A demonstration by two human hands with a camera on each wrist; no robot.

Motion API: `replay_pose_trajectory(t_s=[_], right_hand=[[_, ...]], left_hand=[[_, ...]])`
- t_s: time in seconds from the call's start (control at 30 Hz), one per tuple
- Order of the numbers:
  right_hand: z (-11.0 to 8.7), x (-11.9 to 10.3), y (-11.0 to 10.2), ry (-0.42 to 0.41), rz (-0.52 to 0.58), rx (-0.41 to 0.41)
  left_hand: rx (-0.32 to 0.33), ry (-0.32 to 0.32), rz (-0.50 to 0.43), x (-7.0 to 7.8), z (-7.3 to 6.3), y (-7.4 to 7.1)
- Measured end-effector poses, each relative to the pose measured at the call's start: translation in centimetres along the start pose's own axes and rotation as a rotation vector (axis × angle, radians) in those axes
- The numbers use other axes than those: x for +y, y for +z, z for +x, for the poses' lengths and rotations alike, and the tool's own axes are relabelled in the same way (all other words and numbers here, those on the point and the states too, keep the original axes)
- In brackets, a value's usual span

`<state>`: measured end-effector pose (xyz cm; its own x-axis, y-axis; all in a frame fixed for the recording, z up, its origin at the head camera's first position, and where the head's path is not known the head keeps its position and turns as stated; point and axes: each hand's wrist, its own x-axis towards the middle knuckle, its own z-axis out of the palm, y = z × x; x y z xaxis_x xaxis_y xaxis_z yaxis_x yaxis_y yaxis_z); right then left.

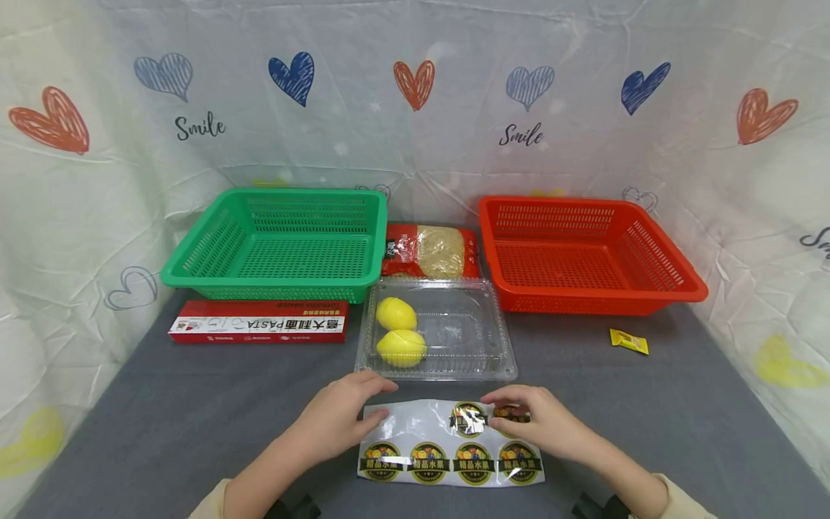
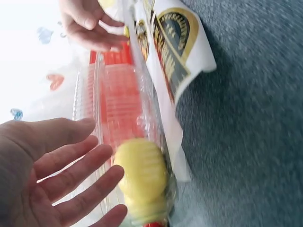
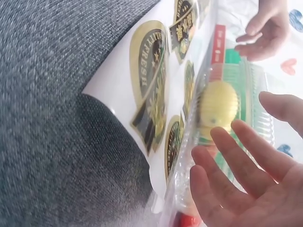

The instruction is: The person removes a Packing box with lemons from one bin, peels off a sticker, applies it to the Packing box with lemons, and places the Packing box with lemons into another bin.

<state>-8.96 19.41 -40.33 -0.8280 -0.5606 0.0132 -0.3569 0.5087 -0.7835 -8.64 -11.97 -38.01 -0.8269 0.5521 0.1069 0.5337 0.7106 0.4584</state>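
A white sheet of round black-and-gold fruit stickers (image 1: 415,429) lies on the table, its near row full and stickers only at the right of its far row. My left hand (image 1: 340,418) hovers by the sheet's left end, fingers spread in the left wrist view and nothing held. Over the far right corner is my right hand (image 1: 545,420), also with loose, apart fingers and holding nothing. Just beyond the sheet sits a clear plastic clamshell box (image 1: 463,331), its lid shut. Two yellow lemons (image 1: 397,314) are inside it at the left.
A green basket (image 1: 272,288) stands at the back left, a red basket (image 1: 583,303) at the back right. Between them lies a red bag of noodles (image 1: 441,251). A red pasta box (image 1: 259,322) is before the green basket; a small yellow packet (image 1: 629,342) lies right.
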Motion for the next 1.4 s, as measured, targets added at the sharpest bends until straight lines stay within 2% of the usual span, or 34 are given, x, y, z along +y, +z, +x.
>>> replay_pose_trajectory(t_s=[0.17,0.43,0.67,0.87,1.03,1.4], right_hand=[[0.4,-0.2,0.3,-0.011,-0.060,-0.014],[1.1,-0.5,0.8,-0.007,-0.166,-0.021],[1.5,-0.3,0.8,-0.002,-0.223,-0.048],[1.7,-0.1,1.0,0.016,-0.272,-0.075],[1.7,-0.2,1.2,0.040,-0.309,-0.090],[2.0,-0.4,1.4,0.057,-0.403,-0.088]], left_hand=[[-0.103,0.060,0.072,0.5,0.8,0.6],[-0.224,0.137,0.177,1.6,2.4,1.7],[-0.268,0.184,0.243,2.4,3.5,2.3],[-0.343,0.186,0.289,3.3,4.2,2.9],[-0.378,0.206,0.300,3.5,4.6,3.7],[-0.392,0.202,0.326,3.7,4.6,4.1]])
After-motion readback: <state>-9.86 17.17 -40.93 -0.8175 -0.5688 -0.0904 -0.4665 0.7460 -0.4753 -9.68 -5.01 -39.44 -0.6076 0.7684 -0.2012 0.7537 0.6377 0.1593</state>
